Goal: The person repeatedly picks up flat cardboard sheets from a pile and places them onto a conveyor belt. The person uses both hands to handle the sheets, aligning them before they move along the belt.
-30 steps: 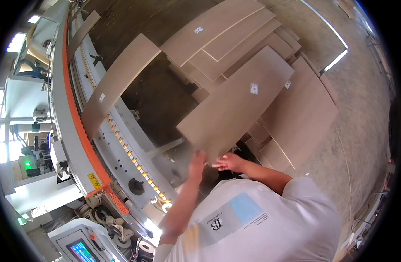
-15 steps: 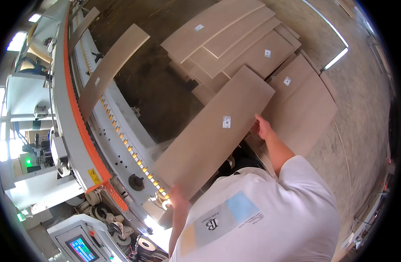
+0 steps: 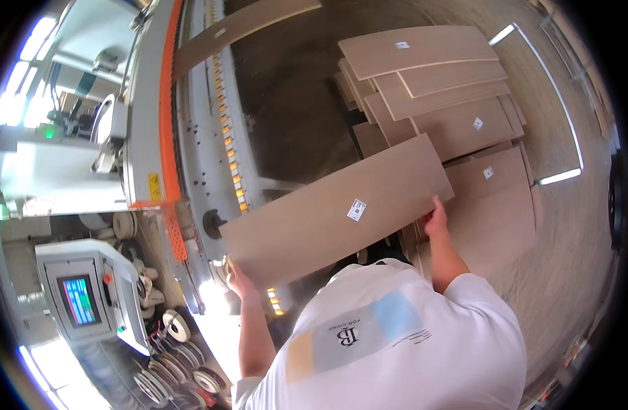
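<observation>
A long brown board (image 3: 314, 222) with a white label in its middle lies across in front of me, held at both ends. My left hand (image 3: 241, 281) is closed on its left end, beside the machine's roller track. At the right end, my right hand (image 3: 435, 219) grips the near edge, thumb on top; the fingers underneath are hidden. The board's left end reaches over the row of yellow-and-white rollers (image 3: 226, 140). Its right end overlaps a labelled brown panel (image 3: 492, 205) on the stack.
Several brown panels (image 3: 423, 58) are stacked at the far right. Another board (image 3: 242, 34) lies on the machine at the far left, by its orange rail (image 3: 168, 109). A control panel with a screen (image 3: 80, 301) stands at left, near several tape rolls (image 3: 170, 369).
My view has turned left. The board in my hands has swung to lie more crosswise, its left end over the rollers. The other board has moved farther up along the machine in view.
</observation>
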`<state>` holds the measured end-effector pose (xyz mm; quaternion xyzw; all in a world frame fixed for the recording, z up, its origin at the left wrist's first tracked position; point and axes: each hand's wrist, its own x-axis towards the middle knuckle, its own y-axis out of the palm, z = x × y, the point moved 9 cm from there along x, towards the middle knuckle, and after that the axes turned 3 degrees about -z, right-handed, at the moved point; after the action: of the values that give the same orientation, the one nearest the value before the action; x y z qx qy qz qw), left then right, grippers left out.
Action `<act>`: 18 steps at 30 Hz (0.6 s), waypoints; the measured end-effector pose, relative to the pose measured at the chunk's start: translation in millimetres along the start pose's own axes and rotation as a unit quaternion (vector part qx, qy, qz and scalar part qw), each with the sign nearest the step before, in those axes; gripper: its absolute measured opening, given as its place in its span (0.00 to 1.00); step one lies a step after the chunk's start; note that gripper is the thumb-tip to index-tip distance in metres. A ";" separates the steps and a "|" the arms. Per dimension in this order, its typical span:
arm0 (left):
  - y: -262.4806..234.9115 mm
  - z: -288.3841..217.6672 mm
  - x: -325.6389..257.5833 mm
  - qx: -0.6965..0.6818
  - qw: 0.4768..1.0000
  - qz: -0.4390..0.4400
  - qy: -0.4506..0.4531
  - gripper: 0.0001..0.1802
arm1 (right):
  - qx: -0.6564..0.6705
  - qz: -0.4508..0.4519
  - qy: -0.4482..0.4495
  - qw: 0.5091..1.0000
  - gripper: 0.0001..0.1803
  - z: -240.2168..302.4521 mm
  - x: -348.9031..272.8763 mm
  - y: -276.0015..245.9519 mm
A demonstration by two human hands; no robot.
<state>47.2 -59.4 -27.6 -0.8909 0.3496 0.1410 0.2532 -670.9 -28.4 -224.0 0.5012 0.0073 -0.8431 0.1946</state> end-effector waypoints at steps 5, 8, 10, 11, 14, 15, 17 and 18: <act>-55.5 5.4 43.1 0.220 0.969 -0.078 0.085 0.29 | -0.052 0.078 -0.020 0.995 0.28 49.4 -2.5 -9.8; -71.8 -2.7 53.6 0.323 0.922 -0.138 0.165 0.29 | -0.104 0.087 -0.041 0.990 0.28 41.4 -6.4 -14.3; -71.2 -33.1 34.5 0.317 0.899 -0.166 0.254 0.24 | -0.124 0.062 -0.024 0.990 0.30 35.4 -25.4 -14.4; -77.9 -33.2 34.4 0.343 0.886 -0.171 0.262 0.24 | -0.134 0.078 -0.011 0.988 0.30 31.9 -38.2 -11.8; -100.4 -38.8 4.3 0.368 0.835 -0.280 0.300 0.32 | -0.187 0.121 0.027 0.974 0.29 22.2 -79.7 -5.1; -104.6 -37.5 -1.3 0.348 0.839 -0.301 0.290 0.35 | -0.221 0.142 0.037 0.964 0.28 20.2 -111.7 8.1; -108.1 -27.2 -5.6 0.289 0.861 -0.336 0.250 0.39 | -0.302 0.187 0.034 0.934 0.27 8.2 -146.1 36.1; -109.4 -11.0 -8.2 0.257 0.876 -0.344 0.218 0.41 | -0.350 0.205 0.025 0.914 0.27 2.2 -157.3 41.9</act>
<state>118.0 7.7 23.7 -0.8669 0.0908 -0.2472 0.4232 -592.4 -17.1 -81.8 0.4123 0.2036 -0.7154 0.5260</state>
